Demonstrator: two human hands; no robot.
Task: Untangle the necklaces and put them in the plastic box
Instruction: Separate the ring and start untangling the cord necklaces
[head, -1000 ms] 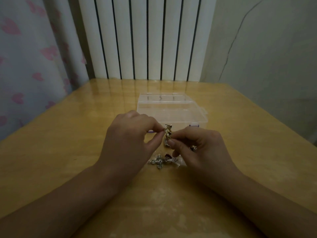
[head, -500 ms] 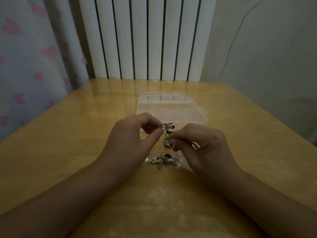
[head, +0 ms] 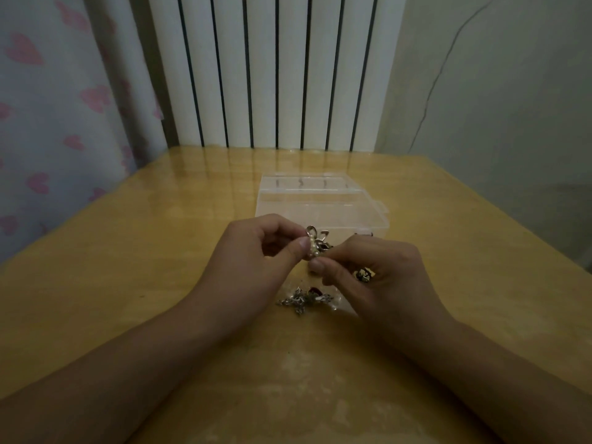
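Your left hand (head: 253, 267) and right hand (head: 381, 280) meet above the wooden surface (head: 128, 283), each grip pinching the tangled necklaces (head: 315, 245) between thumb and fingertips. The clear plastic box (head: 320, 203) sits just beyond them at 12 o'clock. A silver cross pendant (head: 304, 299) lies on the surface at 6 o'clock, below your hands.

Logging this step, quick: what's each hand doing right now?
Left hand: pinching the tangled necklaces between thumb and fingers.
Right hand: pinching the same tangle from the other side; something small and dark sits under its curled fingers, unclear what.
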